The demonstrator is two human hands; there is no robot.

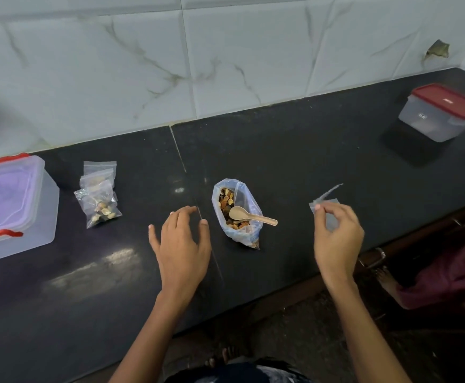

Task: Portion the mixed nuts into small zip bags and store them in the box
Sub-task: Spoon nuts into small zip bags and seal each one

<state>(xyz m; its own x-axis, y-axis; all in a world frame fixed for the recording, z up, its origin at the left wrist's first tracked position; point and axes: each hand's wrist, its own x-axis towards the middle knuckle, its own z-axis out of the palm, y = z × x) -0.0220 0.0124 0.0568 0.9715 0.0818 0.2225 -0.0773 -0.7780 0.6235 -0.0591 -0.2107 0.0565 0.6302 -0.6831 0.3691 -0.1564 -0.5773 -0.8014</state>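
Now, right hand pinching thin clear zip bag

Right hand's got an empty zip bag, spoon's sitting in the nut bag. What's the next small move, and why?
Probably bring the left hand across to the small zip bag and pull its mouth open. The right hand only pinches the bag, which looks flat and empty, while the left hand is free. The wooden spoon already rests in the open nut bag, so scooping can follow.
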